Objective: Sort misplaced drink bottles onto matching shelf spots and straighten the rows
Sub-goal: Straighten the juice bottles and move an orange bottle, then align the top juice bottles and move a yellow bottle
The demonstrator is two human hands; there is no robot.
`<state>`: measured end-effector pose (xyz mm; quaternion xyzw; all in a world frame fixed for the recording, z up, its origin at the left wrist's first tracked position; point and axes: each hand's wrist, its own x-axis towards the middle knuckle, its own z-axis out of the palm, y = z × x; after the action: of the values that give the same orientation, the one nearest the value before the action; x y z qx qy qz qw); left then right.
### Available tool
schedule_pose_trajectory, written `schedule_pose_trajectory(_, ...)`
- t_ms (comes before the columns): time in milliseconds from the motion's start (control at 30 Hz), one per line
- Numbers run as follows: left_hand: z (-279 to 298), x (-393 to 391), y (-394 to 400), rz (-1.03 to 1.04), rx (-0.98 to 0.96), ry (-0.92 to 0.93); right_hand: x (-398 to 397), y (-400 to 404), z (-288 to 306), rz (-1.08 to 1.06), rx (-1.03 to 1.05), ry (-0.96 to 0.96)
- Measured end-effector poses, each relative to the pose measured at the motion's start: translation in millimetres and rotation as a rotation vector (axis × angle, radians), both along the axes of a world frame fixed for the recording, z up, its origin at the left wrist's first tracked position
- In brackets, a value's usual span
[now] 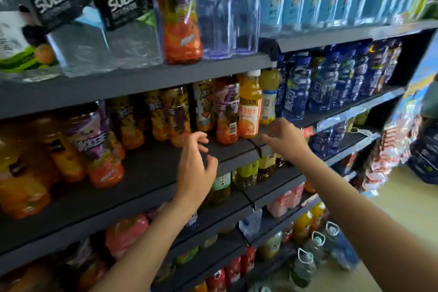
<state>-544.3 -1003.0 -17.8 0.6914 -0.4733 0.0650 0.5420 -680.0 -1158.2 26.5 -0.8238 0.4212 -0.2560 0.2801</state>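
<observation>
A dark shelf (pixel 147 173) at chest height carries tea bottles with purple and orange labels (pixel 226 111), an orange juice bottle with a white cap (pixel 250 104) and a pale yellow drink bottle (pixel 269 99). My left hand (pixel 195 168) hovers over the bare front of this shelf, its fingers loosely curled, holding nothing. My right hand (pixel 283 140) reaches toward the foot of the orange juice bottle with fingers spread, empty, a little short of it. A lone purple-and-orange tea bottle (pixel 181 9) stands on the top shelf between soda bottles (pixel 128 9) and clear bottles (pixel 227 7).
Blue-labelled bottles (pixel 296 92) fill the shelf to the right. Lower shelves hold green tea (pixel 221 187), pink (pixel 125 232) and red bottles (pixel 233 270). Large water jugs (pixel 315 246) stand on the floor at the right. Snack packs (pixel 388 149) hang on the far end rack.
</observation>
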Motion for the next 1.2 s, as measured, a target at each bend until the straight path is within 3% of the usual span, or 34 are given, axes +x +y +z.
schedule_pose_trajectory(267, 1.1, 13.4, -53.9, 0.056, 0.151, 0.032, 44.3, -87.7, 10.2, 0.088, -0.07, -0.155)
schedule_pose_trajectory(433, 2.7, 22.1, -69.5, 0.089, 0.202, 0.023, 85.8, -110.9, 4.8, 0.062, 0.07, -0.204)
schedule_pose_trajectory(533, 8.7, 23.3, -73.0, 0.054, 0.276, 0.014, 90.6, -110.3, 2.9, 0.011, 0.05, -0.263)
schedule_pose_trajectory(700, 12.2, 13.6, -67.4, -0.036, 0.357, 0.095, 62.5, -73.9, 4.9, -0.027, -0.131, -0.26)
schedule_pose_trajectory(800, 17.7, 3.6, -56.7, -0.134, 0.409, 0.154, 36.6, -42.1, 3.6, 0.095, -0.246, -0.239)
schedule_pose_trajectory(933, 37.4, -13.9, -28.6, -0.252, 0.465, 0.109, 8.6, 3.8, 19.6, 0.319, -0.184, -0.23)
schedule_pose_trajectory(1067, 55.9, -18.9, 21.2, -0.258, 0.334, 0.205, 4.6, 57.0, 59.7, 0.49, 0.003, -0.281)
schedule_pose_trajectory(1200, 84.4, -7.0, 87.1, -0.202, 0.128, 0.287, 28.5, 122.0, 110.3, 0.633, 0.004, -0.344)
